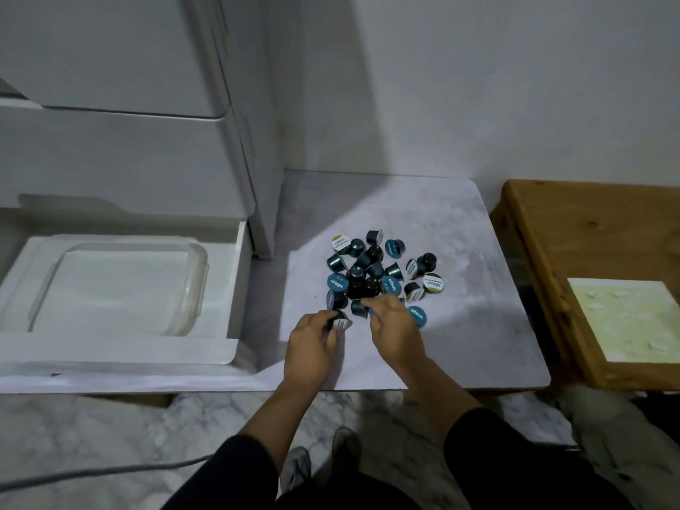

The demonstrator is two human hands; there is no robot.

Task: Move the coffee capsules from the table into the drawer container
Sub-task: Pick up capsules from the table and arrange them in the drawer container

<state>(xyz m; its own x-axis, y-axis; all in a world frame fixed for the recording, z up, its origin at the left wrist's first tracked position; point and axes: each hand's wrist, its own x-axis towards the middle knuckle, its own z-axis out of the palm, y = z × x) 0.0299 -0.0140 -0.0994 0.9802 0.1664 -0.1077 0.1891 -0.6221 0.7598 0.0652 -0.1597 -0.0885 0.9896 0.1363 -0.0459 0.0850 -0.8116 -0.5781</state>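
A heap of several dark and blue coffee capsules (371, 266) lies in the middle of the pale marble-look table (460, 233). My left hand (312, 344) is at the heap's near left edge, fingers closed around one capsule (340, 323). My right hand (395, 325) rests on the heap's near side, fingertips pinching a blue capsule (369, 311). To the left, the open white drawer (235, 288) holds a clear glass container (125, 285) with nothing visible in it.
A white drawer unit (128, 141) rises behind the open drawer. A wooden stool (588, 244) with a pale green tile (625, 318) stands to the right of the table. My feet and a grey cable show on the marble floor below.
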